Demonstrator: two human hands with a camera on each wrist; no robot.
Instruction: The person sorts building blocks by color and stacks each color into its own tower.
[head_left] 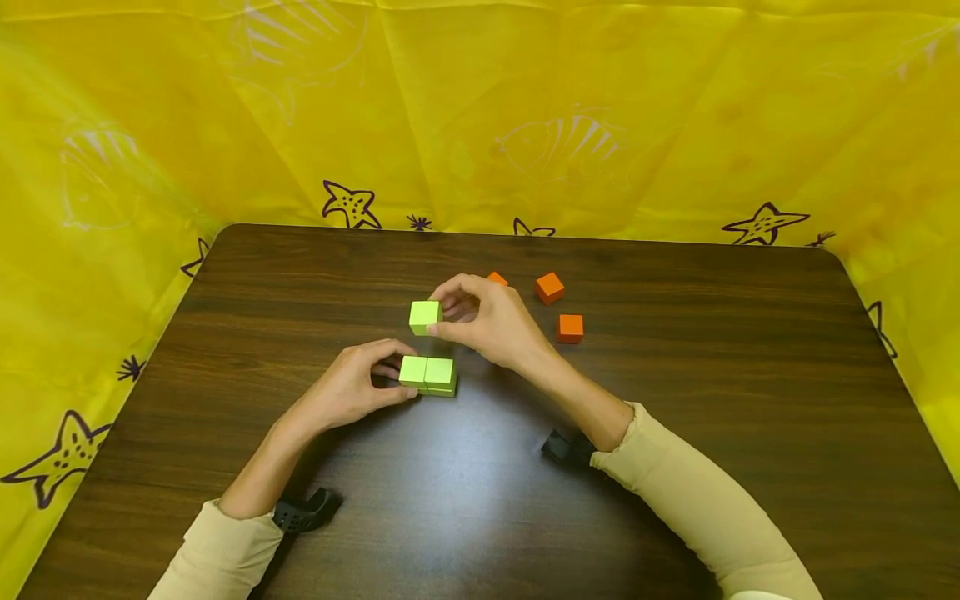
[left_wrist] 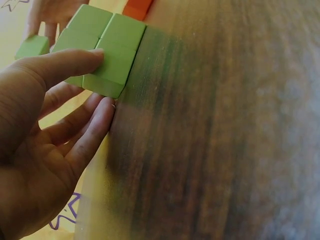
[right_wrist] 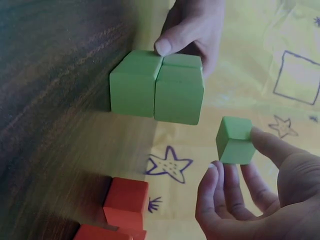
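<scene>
A small stack of light green cubes (head_left: 427, 375), two side by side on top of two others, stands on the table. My left hand (head_left: 348, 385) grips its left end, with the thumb (left_wrist: 75, 65) against the near side and the fingers reaching round behind. Just beyond the stack, my right hand (head_left: 501, 325) pinches a single green cube (head_left: 426, 315) between thumb and fingers. In the right wrist view this held cube (right_wrist: 236, 141) is apart from the stack (right_wrist: 157, 87) and raised off the table.
Two orange cubes (head_left: 550, 287) (head_left: 570, 328) lie to the right of my right hand. A third orange cube (head_left: 497, 277) is mostly hidden behind that hand. The dark wooden table (head_left: 712, 375) is backed by a yellow patterned cloth (head_left: 465, 100).
</scene>
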